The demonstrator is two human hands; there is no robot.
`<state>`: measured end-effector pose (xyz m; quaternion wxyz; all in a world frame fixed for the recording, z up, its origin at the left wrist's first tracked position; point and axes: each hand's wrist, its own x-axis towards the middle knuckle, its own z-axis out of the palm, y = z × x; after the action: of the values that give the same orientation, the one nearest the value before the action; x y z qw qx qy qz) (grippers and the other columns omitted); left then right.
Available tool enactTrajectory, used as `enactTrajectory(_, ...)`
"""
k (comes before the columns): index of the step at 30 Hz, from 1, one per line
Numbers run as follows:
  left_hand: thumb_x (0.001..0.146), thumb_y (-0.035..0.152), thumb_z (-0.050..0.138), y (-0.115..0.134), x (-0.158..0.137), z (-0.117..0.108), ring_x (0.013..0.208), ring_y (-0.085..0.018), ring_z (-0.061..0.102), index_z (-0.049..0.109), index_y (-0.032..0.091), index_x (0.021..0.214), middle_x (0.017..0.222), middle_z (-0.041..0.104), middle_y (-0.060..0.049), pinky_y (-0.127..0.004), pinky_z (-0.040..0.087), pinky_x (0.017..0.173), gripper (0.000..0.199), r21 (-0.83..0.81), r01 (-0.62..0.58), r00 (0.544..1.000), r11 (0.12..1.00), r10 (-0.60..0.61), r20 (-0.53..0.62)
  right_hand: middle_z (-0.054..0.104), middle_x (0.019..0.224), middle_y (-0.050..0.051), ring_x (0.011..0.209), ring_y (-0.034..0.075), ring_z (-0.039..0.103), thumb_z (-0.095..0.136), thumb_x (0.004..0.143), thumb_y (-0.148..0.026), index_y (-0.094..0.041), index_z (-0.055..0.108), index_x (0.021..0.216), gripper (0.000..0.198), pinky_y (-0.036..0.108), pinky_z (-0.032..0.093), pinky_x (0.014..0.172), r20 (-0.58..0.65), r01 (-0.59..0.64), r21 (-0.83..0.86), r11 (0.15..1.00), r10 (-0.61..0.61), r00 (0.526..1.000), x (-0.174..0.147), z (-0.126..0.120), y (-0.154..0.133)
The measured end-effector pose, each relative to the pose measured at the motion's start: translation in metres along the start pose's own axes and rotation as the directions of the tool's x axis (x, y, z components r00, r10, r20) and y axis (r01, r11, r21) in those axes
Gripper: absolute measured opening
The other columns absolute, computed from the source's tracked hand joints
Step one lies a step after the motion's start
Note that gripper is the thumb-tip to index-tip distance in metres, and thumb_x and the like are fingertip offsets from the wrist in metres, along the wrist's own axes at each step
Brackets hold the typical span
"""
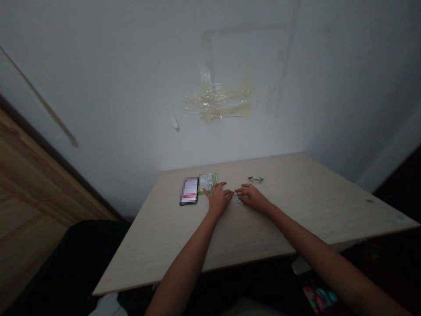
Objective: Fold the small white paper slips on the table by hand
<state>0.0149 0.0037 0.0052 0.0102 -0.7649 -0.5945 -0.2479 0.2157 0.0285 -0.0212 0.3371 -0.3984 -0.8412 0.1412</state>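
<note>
A pale table [250, 237] stands against a grey wall [131, 87]. On it, a small white piece [238, 199] lies between the person's hands. The right hand [252, 197] pinches it, fingers nearly closed; the left hand [219, 199] has fingertips at its edge, other fingers spread, though whether they grip I cannot tell. Left of them lies a phone [189, 192], beside a green-edged packet [208, 179]. Farther right sits a folded scrap [255, 179]; beyond, yellowed tape [226, 103] clings to the wall.
</note>
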Motion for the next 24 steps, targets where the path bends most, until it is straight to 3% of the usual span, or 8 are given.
enactTrajectory(12,0.085,0.040,0.063,0.004,0.014,-0.001,0.130,-0.028,0.042,0.072,0.031,0.085,0.138,0.056,0.004,-0.077,0.012,0.108,0.013,-0.064,0.040,0.992,0.997,-0.032,0.125,0.073,0.113,0.004,0.114,0.024,0.062,0.064,0.086,-0.026,-0.028,0.078,0.091,0.014,0.046,0.042,0.104,0.048,0.036,0.004,0.999,-0.036,0.998,0.004,-0.002,0.009)
enactTrajectory(24,0.084,0.042,0.061,0.004,0.016,-0.005,0.138,-0.034,0.035,0.071,0.033,0.090,0.151,0.045,0.008,-0.080,0.004,0.106,0.015,0.001,0.001,0.983,1.000,-0.001,0.182,0.073,0.115,0.004,0.117,0.025,0.060,0.065,0.086,-0.027,-0.028,0.078,0.094,0.015,0.048,0.041,0.105,0.070,0.032,-0.014,0.999,-0.031,0.997,0.004,0.000,0.014)
